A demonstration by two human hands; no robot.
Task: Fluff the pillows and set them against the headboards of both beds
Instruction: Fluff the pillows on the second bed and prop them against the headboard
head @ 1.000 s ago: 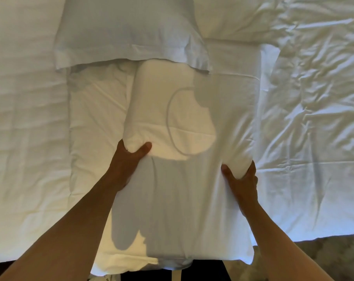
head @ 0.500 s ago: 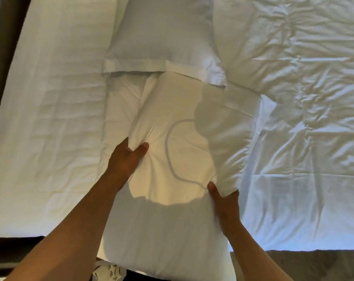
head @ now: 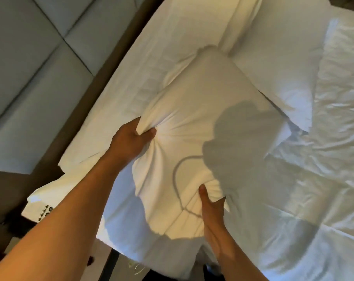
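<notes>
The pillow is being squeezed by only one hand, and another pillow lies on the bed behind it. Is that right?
Not quite. The head view shows both hands on the pillow: the left hand bunches its left side, and the right hand grips its near edge. The rest is right: another pillow lies on the bed behind it.

We count two plump white fabric pillows: one (head: 202, 122) at centre, another (head: 283, 63) at two o'clock. We count two bare hands: left (head: 129, 140), right (head: 211, 209).
</notes>
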